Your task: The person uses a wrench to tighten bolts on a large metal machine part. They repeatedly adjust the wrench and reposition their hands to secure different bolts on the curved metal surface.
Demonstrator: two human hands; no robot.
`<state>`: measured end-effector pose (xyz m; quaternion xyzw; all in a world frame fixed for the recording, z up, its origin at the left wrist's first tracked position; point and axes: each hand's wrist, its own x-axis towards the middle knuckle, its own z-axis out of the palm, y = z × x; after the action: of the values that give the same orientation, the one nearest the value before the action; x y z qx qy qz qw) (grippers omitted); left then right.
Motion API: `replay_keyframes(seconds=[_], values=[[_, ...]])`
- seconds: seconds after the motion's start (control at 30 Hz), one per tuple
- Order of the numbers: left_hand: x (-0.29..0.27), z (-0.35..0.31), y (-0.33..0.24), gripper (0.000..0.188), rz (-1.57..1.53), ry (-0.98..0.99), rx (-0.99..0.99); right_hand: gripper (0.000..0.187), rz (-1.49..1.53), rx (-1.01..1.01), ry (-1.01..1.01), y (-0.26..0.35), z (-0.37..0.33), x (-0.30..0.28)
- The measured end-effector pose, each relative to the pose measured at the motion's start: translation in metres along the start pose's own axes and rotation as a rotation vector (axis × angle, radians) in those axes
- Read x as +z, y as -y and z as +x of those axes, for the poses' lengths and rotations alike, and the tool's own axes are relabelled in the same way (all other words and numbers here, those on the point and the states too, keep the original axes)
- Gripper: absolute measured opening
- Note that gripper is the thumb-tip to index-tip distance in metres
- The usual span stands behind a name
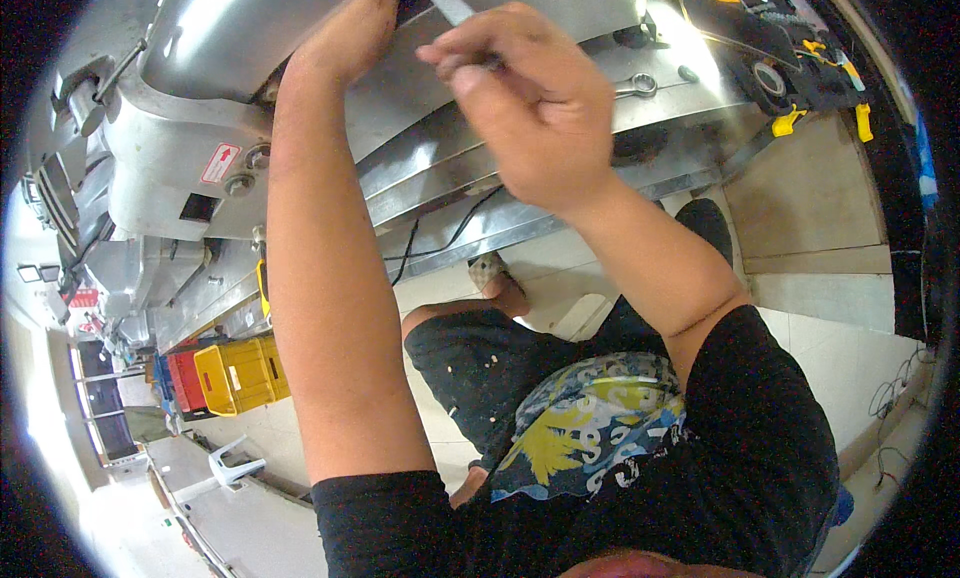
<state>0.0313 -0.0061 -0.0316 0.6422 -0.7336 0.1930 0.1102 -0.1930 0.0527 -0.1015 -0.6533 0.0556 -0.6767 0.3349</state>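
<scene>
Head view shows, at the left, a red crate (186, 382) beside a yellow crate (242, 376) on the pale tiled floor (815, 353). Above them stands a grey metal machine (155, 163). The left hand (368, 28) reaches to its edge; its fingers are hidden, so I cannot tell their state. A flat metal bar (445, 0) meets the curled fingers of the right hand (545, 108); whether they grip it, I cannot tell. Next, a wrench (642, 84) lies on the steel counter (675, 108), near black tool pouches (745, 38). Cables (893, 390) lie at far right.
</scene>
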Motion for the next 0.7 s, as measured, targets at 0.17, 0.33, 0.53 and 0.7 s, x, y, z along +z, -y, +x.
replay_keyframes(seconds=[0.17,0.33,0.53,0.7], values=[[-0.019,-0.006,-0.029,0.049,-0.045,0.287,-0.266,0.023,0.454,0.125,-0.105,0.029,-0.045,-0.07],[-0.008,-0.003,-0.011,0.053,0.146,0.118,-0.142,0.037,0.983,0.581,-0.243,0.034,-0.127,-0.154],[-0.067,0.008,-0.104,0.057,-0.058,0.321,-0.449,0.095,0.316,0.657,0.269,0.036,-0.193,-0.179],[-0.009,0.005,-0.024,0.054,-0.09,0.176,-0.309,0.097,-0.085,0.608,0.155,0.029,-0.209,-0.179]])
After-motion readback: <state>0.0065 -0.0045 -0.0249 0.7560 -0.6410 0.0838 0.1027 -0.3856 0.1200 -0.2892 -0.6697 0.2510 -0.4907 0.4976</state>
